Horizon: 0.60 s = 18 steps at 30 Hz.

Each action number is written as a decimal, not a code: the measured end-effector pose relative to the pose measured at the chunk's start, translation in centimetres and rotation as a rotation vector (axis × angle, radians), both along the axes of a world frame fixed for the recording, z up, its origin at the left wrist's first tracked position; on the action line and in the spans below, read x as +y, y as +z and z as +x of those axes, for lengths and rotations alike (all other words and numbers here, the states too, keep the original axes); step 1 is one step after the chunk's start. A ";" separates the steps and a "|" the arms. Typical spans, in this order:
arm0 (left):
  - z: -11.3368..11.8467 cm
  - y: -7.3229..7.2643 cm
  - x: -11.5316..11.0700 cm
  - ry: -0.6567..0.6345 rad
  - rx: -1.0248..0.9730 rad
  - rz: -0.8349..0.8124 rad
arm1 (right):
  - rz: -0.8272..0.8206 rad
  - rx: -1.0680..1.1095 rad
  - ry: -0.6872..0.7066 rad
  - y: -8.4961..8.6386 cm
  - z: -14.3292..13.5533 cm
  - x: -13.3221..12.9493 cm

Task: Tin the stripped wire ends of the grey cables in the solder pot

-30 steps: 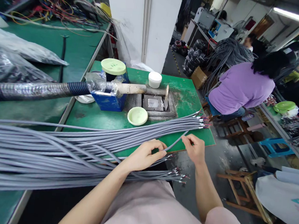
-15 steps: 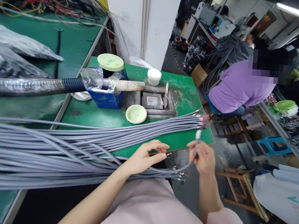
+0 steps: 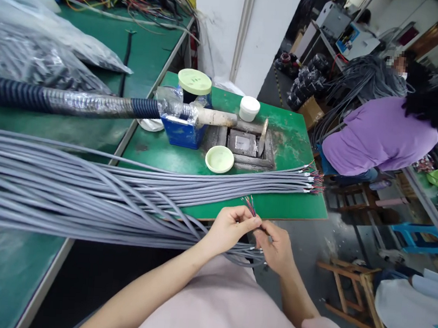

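Note:
Both hands meet just off the near edge of the green table. My left hand point(image 3: 235, 227) pinches the end of a grey cable, and its thin coloured wires point(image 3: 250, 204) stick up above the fingers. Touching the same cable end from the right, my right hand point(image 3: 276, 245) is closed around it. The cable's white part is hidden by the fingers. A large bundle of grey cables point(image 3: 69, 182) runs in from the left. Some of its cables lie on the table with stripped ends point(image 3: 313, 181) at the right corner; others end below my hands.
Behind the cables are a small pale green dish point(image 3: 220, 159), a soldering pot point(image 3: 245, 143), a white tub point(image 3: 249, 109), a blue box point(image 3: 183, 133) and a ribbed hose point(image 3: 94, 104). A person in purple point(image 3: 380, 136) sits at the right, near a wooden stool point(image 3: 364, 296).
My right hand has moved left with the cable end and now meets my left hand, which has closed on it. The coloured wires now point up. The view has shifted, moving the table scene rightward.

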<state>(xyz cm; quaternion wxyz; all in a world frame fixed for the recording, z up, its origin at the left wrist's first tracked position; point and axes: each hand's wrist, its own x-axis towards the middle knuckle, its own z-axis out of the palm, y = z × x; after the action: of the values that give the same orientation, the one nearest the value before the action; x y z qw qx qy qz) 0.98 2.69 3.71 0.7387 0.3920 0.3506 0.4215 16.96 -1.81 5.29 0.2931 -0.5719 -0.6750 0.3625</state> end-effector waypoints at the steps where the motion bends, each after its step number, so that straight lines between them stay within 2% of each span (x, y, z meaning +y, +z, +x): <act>1: 0.2 0.0 0.0 -0.006 -0.018 -0.010 | 0.001 0.022 -0.007 -0.2 0.0 0.1; 6: 0.3 0.1 0.5 -0.009 -0.152 -0.085 | -0.094 0.228 -0.035 -1.4 0.4 0.7; 11: 0.2 -0.6 1.0 0.139 -0.219 -0.149 | -0.171 0.343 -0.039 -2.2 0.6 1.0; 14: 0.5 -1.0 1.1 0.212 -0.247 -0.203 | -0.186 0.334 -0.024 -1.8 0.4 1.1; 18: 0.8 -1.1 1.0 0.209 -0.250 -0.226 | -0.153 0.282 -0.030 -0.6 0.3 1.6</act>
<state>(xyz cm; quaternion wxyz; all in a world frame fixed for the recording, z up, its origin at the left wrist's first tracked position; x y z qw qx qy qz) 1.74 3.72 2.60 0.7680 0.2125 0.3403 0.4993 17.27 -0.19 4.69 0.3459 -0.5458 -0.5889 0.4854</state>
